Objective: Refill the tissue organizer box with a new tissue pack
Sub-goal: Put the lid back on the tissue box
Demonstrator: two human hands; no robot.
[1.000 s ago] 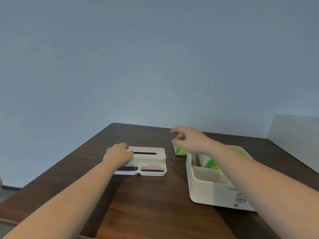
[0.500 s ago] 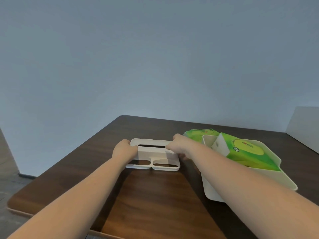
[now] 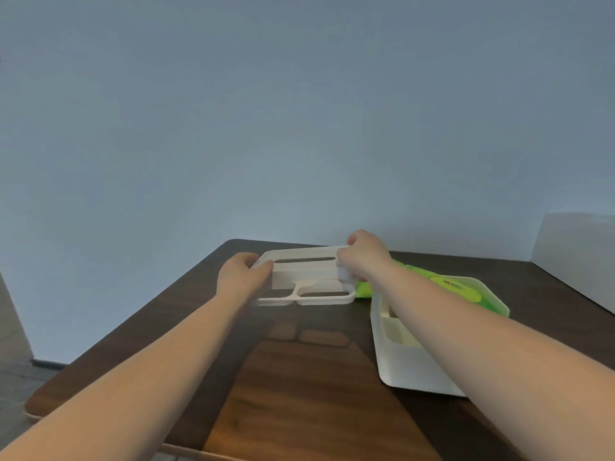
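Observation:
A white organizer lid [image 3: 309,272] with a tissue slot and two oval openings hangs above the dark wooden table [image 3: 299,394], its shadow on the wood below. My left hand [image 3: 241,274] grips its left end and my right hand [image 3: 364,257] grips its right end. To the right stands the white organizer box [image 3: 412,371], open on top, with a green tissue pack [image 3: 466,289] lying in it at a tilt. A second green pack [image 3: 362,289] shows just behind the lid's right end, partly hidden by my right forearm.
A plain grey-blue wall rises behind the table. A light panel [image 3: 575,257] stands at the far right edge of the table. The table's left edge drops to the floor [image 3: 13,377].
My right hand moved from near the green pack to the lid's right end. Both hands then lifted the lid off the table.

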